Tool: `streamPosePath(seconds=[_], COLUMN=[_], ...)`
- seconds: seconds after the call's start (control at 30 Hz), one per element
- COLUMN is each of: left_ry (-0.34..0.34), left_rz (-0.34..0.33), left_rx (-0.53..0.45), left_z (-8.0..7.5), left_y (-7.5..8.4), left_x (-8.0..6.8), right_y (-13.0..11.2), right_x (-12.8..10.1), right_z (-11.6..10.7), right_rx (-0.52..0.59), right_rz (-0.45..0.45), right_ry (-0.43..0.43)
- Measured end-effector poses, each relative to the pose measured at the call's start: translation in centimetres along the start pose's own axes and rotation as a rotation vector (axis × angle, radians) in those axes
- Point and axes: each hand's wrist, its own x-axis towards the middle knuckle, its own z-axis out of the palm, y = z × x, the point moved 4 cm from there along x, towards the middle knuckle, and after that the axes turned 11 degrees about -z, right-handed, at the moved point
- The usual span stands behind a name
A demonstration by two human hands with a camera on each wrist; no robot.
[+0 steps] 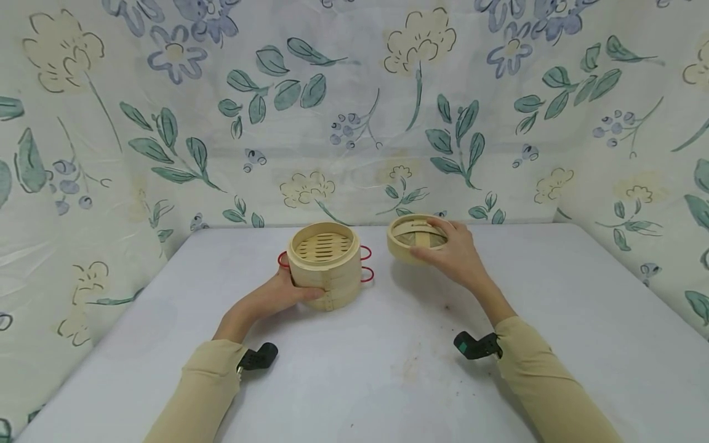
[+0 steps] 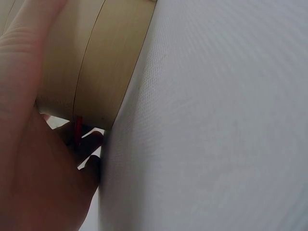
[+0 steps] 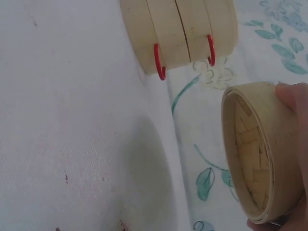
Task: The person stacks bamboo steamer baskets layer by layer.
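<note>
Right hand [image 1: 455, 253] on lid [image 1: 412, 239] (unlabelled)

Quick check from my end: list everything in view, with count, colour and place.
steamer: 1, pale bamboo, two stacked tiers, open top, table centre.
handles: red wire loops on the steamer's sides.
lid: 1, pale bamboo, woven, tilted, right of the steamer.
table: 1, white, a few specks.
backdrop: floral cloth, white with blue-green print, behind and at both sides.
wrist cameras: 2, black, one at each wrist.
sleeves: 2, tan.
left hand: grips the steamer's side.
right hand: holds the lid.
</note>
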Motion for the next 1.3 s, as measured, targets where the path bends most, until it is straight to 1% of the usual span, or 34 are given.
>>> streamPosePath(seconds=[0.27, 0.57, 0.87, 1.13, 1.3], left_ry=[-0.009, -0.012, -0.009, -0.015, -0.018], left_rz=[-0.001, -0.005, -0.022, -0.016, -0.029], left_rx=[-0.022, -0.022, -0.025, -0.024, -0.026], left_z=[-0.2, -0.2, -0.2, -0.1, -0.2], left_y=[0.1, 0.3, 0.0, 0.2, 0.2], left_x=[0.1, 0.2, 0.4, 0.2, 0.1], right_y=[-0.8, -2.1, -4.1, -5.7, -7.2], right_x=[0.5, 0.9, 2.1, 3.1, 3.8], right_z=[0.4, 0.2, 0.8, 1.3, 1.9], right_rx=[0.020, 0.057, 0.077, 0.101, 0.135], right_rz=[0.001, -0.017, -0.052, -0.058, -0.071], right_ry=[-0.016, 0.017, 0.054, 0.047, 0.049])
